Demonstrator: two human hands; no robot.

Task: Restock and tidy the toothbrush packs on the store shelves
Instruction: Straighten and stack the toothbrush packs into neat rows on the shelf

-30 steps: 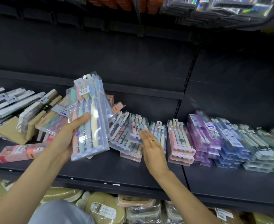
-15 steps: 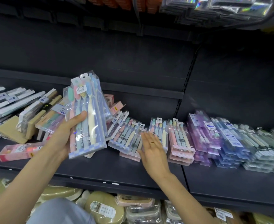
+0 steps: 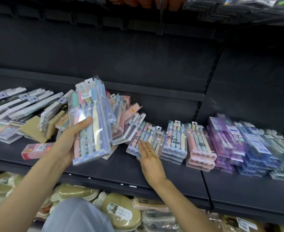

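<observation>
Two hands noted. We find the left hand (image 3: 65,144) gripping a stack of clear plastic toothbrush packs (image 3: 91,121), tilted upright above the black shelf (image 3: 104,166); "CXT" is legible. We see the right hand (image 3: 148,156) flat, fingers straight, pressing a skewed pack (image 3: 142,138) beside neat pink stacks (image 3: 199,144).

On the shelf (image 3: 104,166), a jumbled heap of packs (image 3: 20,111) lies at the left, with a small box (image 3: 37,150) before it near the front edge. The left hand (image 3: 65,144) holds a stack of toothbrush packs (image 3: 91,121) above the shelf, in front of that heap. To its right, the right hand (image 3: 148,156) rests flat on a tilted pack (image 3: 144,139). Further right stand neat piles of packs (image 3: 199,144) side by side. Below the shelf lie more goods (image 3: 121,213).
</observation>
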